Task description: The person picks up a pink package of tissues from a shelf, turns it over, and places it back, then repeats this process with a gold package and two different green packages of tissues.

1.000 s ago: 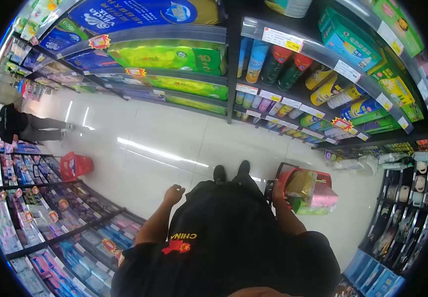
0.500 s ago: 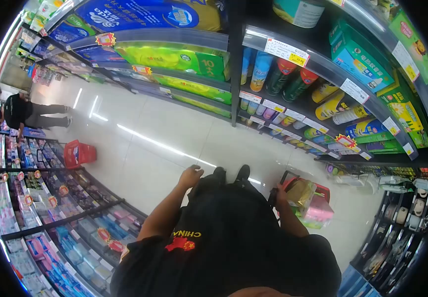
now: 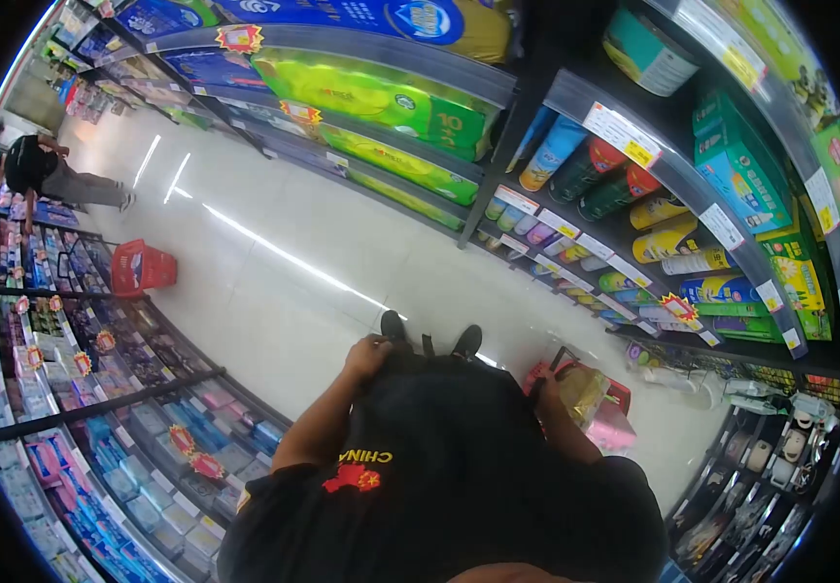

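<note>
My left hand (image 3: 368,356) is at the front of my black shirt near the waist, its fingers curled together; whether anything small is between them does not show. On the right, my right hand (image 3: 547,393) is closed round the black handle (image 3: 560,363) of a red shopping basket (image 3: 619,393). Inside the basket lie a gold-coloured package (image 3: 585,396) and a pink package (image 3: 611,428). My forearm covers part of the basket.
Shelves with green tissue packs (image 3: 342,92) and spray cans (image 3: 552,154) run along the front. Shelves of small packages (image 3: 162,432) stand at left. Another red basket (image 3: 142,268) is on the floor (image 3: 274,301). A person (image 3: 41,170) stands far left.
The view has turned, and the shelves ahead sit further right. My left hand has come in against my waist, its fingers more curled. My right hand still holds the basket handle.
</note>
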Available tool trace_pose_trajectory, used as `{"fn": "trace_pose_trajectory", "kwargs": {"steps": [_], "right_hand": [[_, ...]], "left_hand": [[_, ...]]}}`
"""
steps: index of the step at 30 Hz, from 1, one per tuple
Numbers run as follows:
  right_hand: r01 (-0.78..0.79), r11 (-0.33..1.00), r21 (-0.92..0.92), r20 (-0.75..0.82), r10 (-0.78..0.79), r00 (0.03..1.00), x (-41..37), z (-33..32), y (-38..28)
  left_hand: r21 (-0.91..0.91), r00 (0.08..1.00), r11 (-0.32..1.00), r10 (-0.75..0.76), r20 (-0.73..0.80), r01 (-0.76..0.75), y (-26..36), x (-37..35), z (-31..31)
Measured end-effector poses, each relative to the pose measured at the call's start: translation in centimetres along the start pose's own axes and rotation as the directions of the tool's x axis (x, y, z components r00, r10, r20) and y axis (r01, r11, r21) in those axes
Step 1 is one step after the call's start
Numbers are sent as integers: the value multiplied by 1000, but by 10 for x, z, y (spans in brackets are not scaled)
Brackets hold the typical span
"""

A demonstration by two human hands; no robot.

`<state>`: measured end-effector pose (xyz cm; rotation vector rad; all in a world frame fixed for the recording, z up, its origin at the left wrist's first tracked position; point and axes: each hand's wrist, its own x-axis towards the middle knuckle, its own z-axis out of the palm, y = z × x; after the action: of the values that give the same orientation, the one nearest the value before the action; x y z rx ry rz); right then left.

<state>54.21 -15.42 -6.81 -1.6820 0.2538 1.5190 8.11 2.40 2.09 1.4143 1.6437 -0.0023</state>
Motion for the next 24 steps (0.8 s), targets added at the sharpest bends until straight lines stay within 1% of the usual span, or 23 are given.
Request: {"fn": "trace_pose_trajectory", "kwargs": {"steps": [1, 2, 4, 5, 8, 9, 11, 12, 15, 18, 21, 23, 24], "right_hand": [[-23, 1000, -10, -44, 23, 999, 0, 2, 0], [-47, 999, -17, -88, 45, 995, -1, 4, -1], [-41, 999, 33, -80, 44, 996, 28, -5, 14], [-40, 997, 58, -78, 45, 996, 38, -5, 20], [-52, 996, 77, -98, 59, 993, 16, 17, 8], [-18, 997, 72, -118, 26, 993, 25, 8, 17], [48, 997, 59, -158, -38, 987, 50, -24, 44], [64, 996, 64, -173, -52, 983, 44, -20, 45], [87, 991, 102, -189, -67, 980, 27, 2, 45], [112, 983, 144, -186, -84, 979, 4, 35, 44], [144, 971, 192, -157, -114, 981, -14, 67, 48], [141, 970, 198, -136, -115, 984, -19, 83, 51], [91, 982, 168, -131, -69, 989, -12, 82, 52]], "left_hand": [[-64, 1000, 998, -27, 1, 27, -9, 4, -11], [-71, 998, 996, -57, 1, 57, -16, 7, -21], [-88, 994, 990, -111, 0, 110, -30, 15, -41], [-181, 991, 976, -128, -29, 120, -52, 24, -39], [-135, 991, 987, -95, -91, 82, -83, 34, -57], [-160, 990, 984, -91, -106, 74, -82, 28, -66], [-129, 992, 991, -52, -115, 37, -110, 37, -67], [-113, 992, 993, -31, -120, 17, -116, 38, -71], [-113, 993, 991, -78, -90, 68, -132, 39, -82], [-165, 995, 986, -17, -100, 0, -154, 46, -89], [-199, 994, 975, -104, -36, 95, -148, 40, -116], [-187, 993, 978, -103, -59, 91, -151, 39, -133], [-184, 992, 979, -103, -68, 89, -154, 37, -138]]}}
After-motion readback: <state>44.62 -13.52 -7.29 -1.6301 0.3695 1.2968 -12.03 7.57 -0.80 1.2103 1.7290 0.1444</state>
